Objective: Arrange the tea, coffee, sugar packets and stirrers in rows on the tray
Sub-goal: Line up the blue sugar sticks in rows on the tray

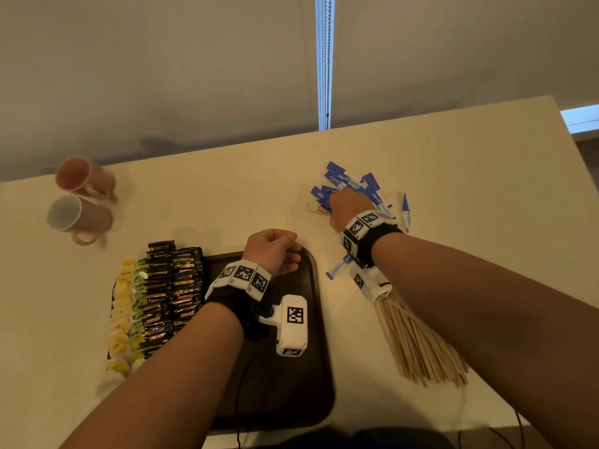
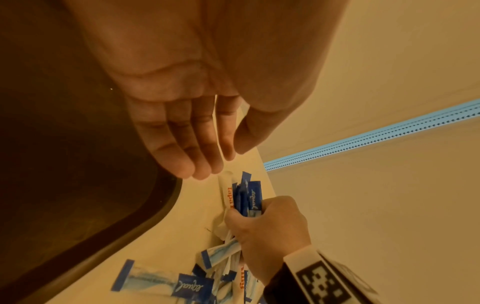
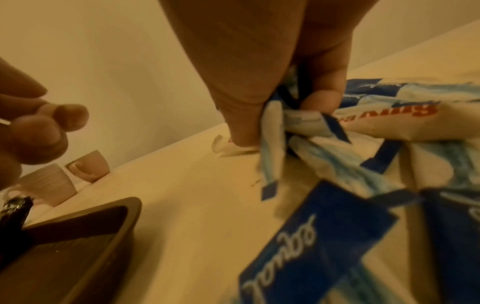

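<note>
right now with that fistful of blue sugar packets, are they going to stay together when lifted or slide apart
Probably some slip. The right hand grips the sugar packets as a splayed bunch pointing different ways, so the outer ones look loosely caught. They bend and crumple in the fingers, suggesting thin, floppy paper, likely light. Loose ones lying on the table may get dragged along.

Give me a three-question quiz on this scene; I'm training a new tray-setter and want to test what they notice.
1. True or false: the right hand grips sugar packets.
2. Where do the stirrers lie? A) on the tray B) on the table, right of the tray C) in a mug
3. Fill in: the left hand hovers over the far right corner of the ___ and holds nothing.

Key: 1 true. 2 B. 3 tray.
</note>
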{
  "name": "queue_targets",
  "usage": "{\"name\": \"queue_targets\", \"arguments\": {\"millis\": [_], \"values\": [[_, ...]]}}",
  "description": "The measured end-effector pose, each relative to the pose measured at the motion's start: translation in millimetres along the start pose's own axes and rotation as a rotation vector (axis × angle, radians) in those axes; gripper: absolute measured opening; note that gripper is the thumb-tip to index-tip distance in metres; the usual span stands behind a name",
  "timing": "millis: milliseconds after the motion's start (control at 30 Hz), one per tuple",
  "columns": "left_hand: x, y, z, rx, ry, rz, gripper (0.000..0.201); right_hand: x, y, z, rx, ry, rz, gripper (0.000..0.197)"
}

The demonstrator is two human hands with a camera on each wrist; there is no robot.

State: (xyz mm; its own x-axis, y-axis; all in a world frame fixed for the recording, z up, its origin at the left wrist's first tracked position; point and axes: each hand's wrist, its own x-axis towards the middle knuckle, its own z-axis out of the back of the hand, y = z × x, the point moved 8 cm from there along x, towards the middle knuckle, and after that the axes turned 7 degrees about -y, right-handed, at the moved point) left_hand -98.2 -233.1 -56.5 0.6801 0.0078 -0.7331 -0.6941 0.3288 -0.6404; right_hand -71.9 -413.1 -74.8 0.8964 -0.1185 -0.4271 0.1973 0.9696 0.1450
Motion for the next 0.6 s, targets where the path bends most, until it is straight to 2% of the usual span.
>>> {"name": "queue_targets", "arguments": {"millis": [267, 367, 433, 500, 600], "values": [[2, -6, -4, -0.013, 0.003, -0.031, 0.007, -13, -24, 29, 0.189, -0.076, -0.136, 0.026], [0, -15, -11, -0.005, 0.024, -0.112, 0.004, -29, -26, 45, 0.287, -0.167, -0.132, 0.034], [-3, -24, -18, 0.006, 0.056, -0.182, 0.009, -42, -22, 56, 0.377, -0.222, -0.121, 0.031], [-9, -29, -26, 0.003, 0.106, -0.213, 0.023, -54, -18, 67, 0.493, -0.269, -0.113, 0.03], [-21, -27, -39, -0.096, 0.235, -0.162, 0.061, -66, -15, 77, 0.689, -0.307, -0.122, 0.028]]}}
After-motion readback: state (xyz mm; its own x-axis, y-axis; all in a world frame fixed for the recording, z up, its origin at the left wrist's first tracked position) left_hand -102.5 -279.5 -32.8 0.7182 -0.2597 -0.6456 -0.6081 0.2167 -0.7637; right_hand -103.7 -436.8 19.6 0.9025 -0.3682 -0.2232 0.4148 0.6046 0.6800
